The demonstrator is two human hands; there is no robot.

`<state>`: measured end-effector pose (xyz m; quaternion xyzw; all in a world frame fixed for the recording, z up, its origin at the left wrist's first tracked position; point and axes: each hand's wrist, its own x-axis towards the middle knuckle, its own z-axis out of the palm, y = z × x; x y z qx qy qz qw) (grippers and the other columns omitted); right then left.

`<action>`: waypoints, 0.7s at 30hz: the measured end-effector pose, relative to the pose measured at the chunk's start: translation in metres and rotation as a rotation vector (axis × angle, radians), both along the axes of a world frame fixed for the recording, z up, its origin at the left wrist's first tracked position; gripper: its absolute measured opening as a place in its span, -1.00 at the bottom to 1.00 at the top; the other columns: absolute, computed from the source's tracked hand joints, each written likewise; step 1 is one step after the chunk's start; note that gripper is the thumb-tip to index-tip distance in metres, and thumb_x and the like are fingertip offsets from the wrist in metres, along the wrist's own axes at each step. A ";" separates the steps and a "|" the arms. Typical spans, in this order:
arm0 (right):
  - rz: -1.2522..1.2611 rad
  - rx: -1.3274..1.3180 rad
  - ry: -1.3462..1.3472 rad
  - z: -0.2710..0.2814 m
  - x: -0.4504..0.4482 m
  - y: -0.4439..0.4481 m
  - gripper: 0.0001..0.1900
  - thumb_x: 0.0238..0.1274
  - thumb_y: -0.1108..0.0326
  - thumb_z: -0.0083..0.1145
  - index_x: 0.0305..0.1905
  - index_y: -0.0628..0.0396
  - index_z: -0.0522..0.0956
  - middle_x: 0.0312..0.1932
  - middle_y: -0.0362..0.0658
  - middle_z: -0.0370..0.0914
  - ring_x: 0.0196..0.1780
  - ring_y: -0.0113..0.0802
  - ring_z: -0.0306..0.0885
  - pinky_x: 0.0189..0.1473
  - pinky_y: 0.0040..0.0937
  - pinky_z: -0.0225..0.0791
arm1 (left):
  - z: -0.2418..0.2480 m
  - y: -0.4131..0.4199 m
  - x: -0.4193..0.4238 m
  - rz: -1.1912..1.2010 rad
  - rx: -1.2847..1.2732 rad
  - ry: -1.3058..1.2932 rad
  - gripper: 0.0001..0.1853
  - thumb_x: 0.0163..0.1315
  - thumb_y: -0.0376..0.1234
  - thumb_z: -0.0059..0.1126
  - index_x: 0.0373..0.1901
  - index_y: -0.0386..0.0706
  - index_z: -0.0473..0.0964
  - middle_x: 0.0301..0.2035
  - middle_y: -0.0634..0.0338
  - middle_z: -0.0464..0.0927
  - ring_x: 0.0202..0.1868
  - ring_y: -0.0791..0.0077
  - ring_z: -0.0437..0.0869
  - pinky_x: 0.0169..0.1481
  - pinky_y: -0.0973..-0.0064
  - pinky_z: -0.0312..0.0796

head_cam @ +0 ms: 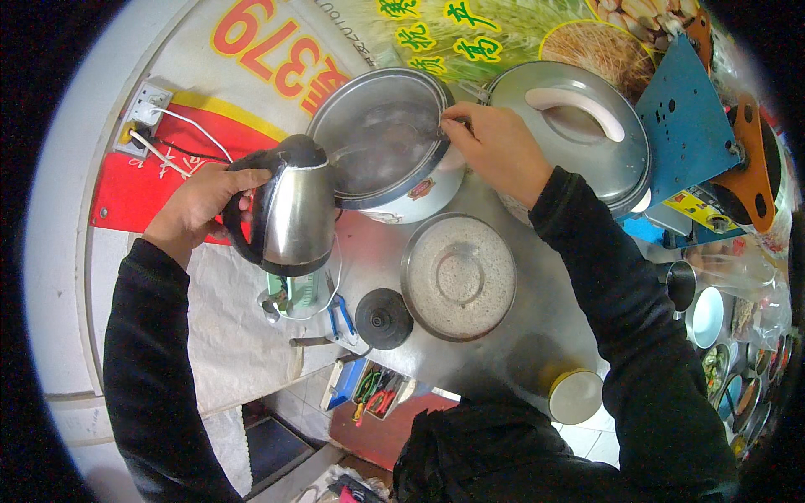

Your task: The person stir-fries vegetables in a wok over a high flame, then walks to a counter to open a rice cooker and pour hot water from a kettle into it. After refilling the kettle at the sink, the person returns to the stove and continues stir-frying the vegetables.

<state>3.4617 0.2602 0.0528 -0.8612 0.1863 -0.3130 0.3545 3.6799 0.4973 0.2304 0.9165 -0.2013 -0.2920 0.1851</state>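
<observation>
My left hand [210, 198] grips the black handle of a stainless steel electric kettle [300, 217], tilted beside the rim of an uncovered metal pot [405, 207]. At the pot's right rim, the fingers of my right hand [490, 141] are closed on a small dark handle, perhaps a ladle's; its far end is hidden. Steam or haze blurs the inside of the pot. Below the pot lies a round metal lid [458, 276], wet or spotted. Beside it sits the black kettle base [384, 319]. A lidded steel pot [566, 138] stands under my right forearm's far side.
Blue-handled pliers [340, 316] and a green plastic container [302, 294] are left of the kettle base. A yellow-rimmed cup [575, 397] sits near the metal table's front edge. A power outlet [146, 113] with plugged cords is at left; a blue metal plate [685, 119] rises at right.
</observation>
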 end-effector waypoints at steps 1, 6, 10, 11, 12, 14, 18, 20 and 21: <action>0.002 -0.002 0.001 0.000 0.000 -0.001 -0.68 0.40 0.16 0.05 -0.09 0.18 0.68 -0.24 0.07 0.72 -0.14 0.08 0.69 -0.05 -0.02 0.51 | 0.000 -0.002 0.001 -0.010 0.034 -0.018 -0.58 0.22 0.03 0.36 -0.60 0.00 0.46 -0.62 0.41 0.41 -0.62 0.57 0.44 -0.58 0.45 0.28; 0.013 0.022 0.026 0.002 0.001 0.001 -0.68 0.40 0.16 0.05 -0.09 0.18 0.68 -0.25 0.07 0.72 -0.15 0.08 0.69 -0.06 -0.02 0.50 | 0.000 -0.001 0.015 -0.015 0.094 -0.060 -0.60 0.20 0.02 0.39 -0.57 -0.02 0.50 -0.63 0.39 0.42 -0.63 0.59 0.40 -0.60 0.49 0.21; 0.008 0.017 0.028 0.001 0.000 0.000 -0.68 0.41 0.16 0.05 -0.09 0.18 0.68 -0.24 0.06 0.72 -0.15 0.07 0.68 -0.06 -0.03 0.50 | -0.007 -0.004 0.030 -0.049 0.086 -0.068 -0.61 0.18 0.01 0.41 -0.56 -0.04 0.53 -0.65 0.40 0.41 -0.65 0.61 0.38 -0.62 0.53 0.13; 0.008 0.016 0.034 0.001 0.000 0.000 -0.68 0.41 0.16 0.05 -0.09 0.18 0.68 -0.24 0.06 0.72 -0.15 0.07 0.68 -0.06 -0.03 0.50 | -0.007 -0.004 0.031 -0.052 0.090 -0.060 -0.59 0.17 0.03 0.40 -0.58 -0.04 0.51 -0.65 0.38 0.40 -0.65 0.59 0.37 -0.61 0.52 0.12; 0.009 0.017 0.037 0.002 0.000 0.000 -0.68 0.41 0.16 0.05 -0.09 0.18 0.68 -0.24 0.06 0.72 -0.15 0.07 0.68 -0.05 -0.03 0.50 | -0.005 -0.006 0.030 -0.055 0.094 -0.054 -0.56 0.17 0.05 0.40 -0.59 -0.05 0.48 -0.65 0.37 0.40 -0.65 0.57 0.37 -0.59 0.51 0.11; 0.005 0.007 0.021 -0.001 0.002 -0.001 -0.68 0.41 0.16 0.05 -0.09 0.18 0.68 -0.23 0.07 0.72 -0.15 0.07 0.68 -0.05 -0.03 0.50 | 0.000 -0.009 0.024 -0.049 0.100 -0.064 -0.54 0.17 0.06 0.40 -0.60 -0.05 0.46 -0.65 0.36 0.40 -0.65 0.54 0.37 -0.58 0.51 0.10; 0.008 0.001 0.021 -0.002 0.001 -0.004 -0.67 0.40 0.16 0.05 -0.08 0.19 0.68 -0.23 0.08 0.72 -0.15 0.07 0.69 -0.05 -0.02 0.50 | 0.001 -0.019 0.014 -0.064 0.089 -0.087 -0.59 0.18 0.02 0.41 -0.56 -0.05 0.51 -0.63 0.38 0.43 -0.63 0.56 0.41 -0.57 0.55 0.10; 0.014 -0.006 0.006 -0.003 0.002 -0.004 -0.67 0.40 0.16 0.05 -0.08 0.19 0.68 -0.24 0.08 0.72 -0.15 0.07 0.69 -0.06 -0.02 0.50 | -0.001 -0.019 0.019 -0.074 0.075 -0.081 -0.61 0.19 -0.01 0.42 -0.55 -0.05 0.52 -0.62 0.38 0.44 -0.63 0.58 0.42 -0.57 0.56 0.12; 0.016 -0.012 0.000 -0.003 0.002 -0.004 -0.67 0.40 0.16 0.05 -0.08 0.19 0.68 -0.24 0.08 0.72 -0.16 0.07 0.69 -0.06 -0.02 0.50 | -0.003 -0.019 0.023 -0.076 0.062 -0.075 -0.62 0.19 -0.02 0.43 -0.55 -0.05 0.52 -0.62 0.38 0.44 -0.63 0.59 0.42 -0.57 0.56 0.13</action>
